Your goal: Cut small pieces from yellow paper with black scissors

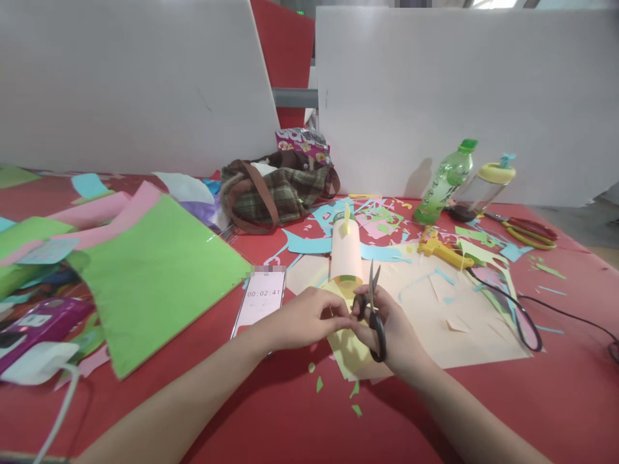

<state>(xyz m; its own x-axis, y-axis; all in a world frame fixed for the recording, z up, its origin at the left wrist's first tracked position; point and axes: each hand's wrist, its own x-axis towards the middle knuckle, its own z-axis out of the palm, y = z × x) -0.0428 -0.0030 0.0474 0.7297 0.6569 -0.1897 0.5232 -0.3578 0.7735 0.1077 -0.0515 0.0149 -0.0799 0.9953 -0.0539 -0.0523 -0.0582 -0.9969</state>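
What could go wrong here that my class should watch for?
The black-handled metal scissors in the right hand have parted blades near the left hand, so a finger might get nicked. The yellow plastic glue gun lies among coloured paper scraps; if hot, it might scorch them. The left forearm passes over the pale-screened smartphone and might nudge it.

You are working in what appears to be a craft workshop: paper scraps and a glue gun are littering your red table, white panels standing behind.
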